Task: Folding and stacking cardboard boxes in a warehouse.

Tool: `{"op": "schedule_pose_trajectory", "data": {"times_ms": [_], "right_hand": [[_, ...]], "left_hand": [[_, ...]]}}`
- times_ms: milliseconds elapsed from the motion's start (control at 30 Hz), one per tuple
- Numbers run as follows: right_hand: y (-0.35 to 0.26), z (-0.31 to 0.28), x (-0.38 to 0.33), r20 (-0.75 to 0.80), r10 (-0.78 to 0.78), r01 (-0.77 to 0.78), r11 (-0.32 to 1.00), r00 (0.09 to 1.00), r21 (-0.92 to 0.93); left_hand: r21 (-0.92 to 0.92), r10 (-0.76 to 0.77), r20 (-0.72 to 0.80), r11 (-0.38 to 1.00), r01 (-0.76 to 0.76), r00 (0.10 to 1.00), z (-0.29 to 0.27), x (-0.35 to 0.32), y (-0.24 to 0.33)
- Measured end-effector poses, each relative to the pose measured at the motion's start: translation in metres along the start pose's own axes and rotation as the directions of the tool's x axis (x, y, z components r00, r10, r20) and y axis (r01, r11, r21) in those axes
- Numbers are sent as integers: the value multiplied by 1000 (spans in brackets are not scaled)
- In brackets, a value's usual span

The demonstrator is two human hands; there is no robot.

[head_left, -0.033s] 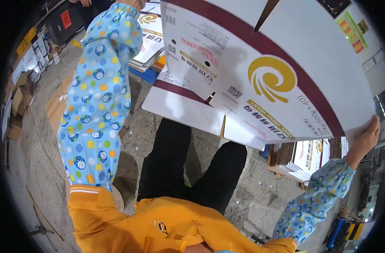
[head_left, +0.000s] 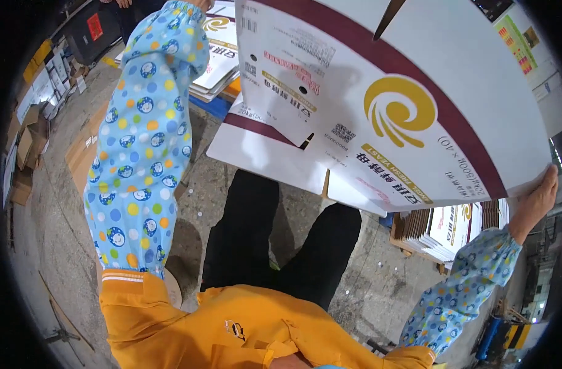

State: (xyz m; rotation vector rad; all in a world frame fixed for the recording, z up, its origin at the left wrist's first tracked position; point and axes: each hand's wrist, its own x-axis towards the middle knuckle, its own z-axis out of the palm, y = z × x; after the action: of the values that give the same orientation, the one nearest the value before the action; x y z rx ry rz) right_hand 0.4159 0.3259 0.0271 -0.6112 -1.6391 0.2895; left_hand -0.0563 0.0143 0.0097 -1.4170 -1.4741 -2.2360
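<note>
A large white cardboard carton blank (head_left: 330, 117) with maroon bands, a gold swirl emblem and cut slots spreads in front of me, tilted above my legs. My right hand (head_left: 537, 200) grips its lower right corner, fingers along the edge. At the top edge of the picture my left hand (head_left: 199, 4) is mostly cut off beside the blank's far left side; its fingers do not show. Both my forearms wear light blue dotted sleeve covers. Beyond the left part of the blank lies a stack of similar printed blanks (head_left: 214, 69).
Another stack of folded cartons (head_left: 431, 230) sits on a wooden pallet at the right. Brown cardboard (head_left: 87, 144) lies on the concrete floor at left, with more cardboard scraps (head_left: 25, 150) farther out. Another person's hand (head_left: 124, 3) shows at the top left.
The carton blank's right part and my right hand have shifted very slightly up and to the right. Otherwise the scene looks the same.
</note>
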Motion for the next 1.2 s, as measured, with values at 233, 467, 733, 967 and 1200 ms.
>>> {"op": "schedule_pose_trajectory", "data": {"times_ms": [233,467,733,967,1200], "right_hand": [[68,7,4,266,176,-273,878,948,394],[34,34,-32,246,222,-308,863,943,400],[16,22,-17,235,149,-196,961,961,193],[5,44,-41,159,381,-409,887,911,215],[17,38,-77,104,-7,23,988,995,-153]], "left_hand": [[154,-220,-244,953,262,945,56,-122,-102],[-197,-827,429,308,931,364,151,-358,-158],[-396,-753,623,-71,916,211,248,-415,-134],[-731,-822,460,-136,669,335,259,-429,-154],[-808,-889,178,113,578,422,221,-398,-123]]}}
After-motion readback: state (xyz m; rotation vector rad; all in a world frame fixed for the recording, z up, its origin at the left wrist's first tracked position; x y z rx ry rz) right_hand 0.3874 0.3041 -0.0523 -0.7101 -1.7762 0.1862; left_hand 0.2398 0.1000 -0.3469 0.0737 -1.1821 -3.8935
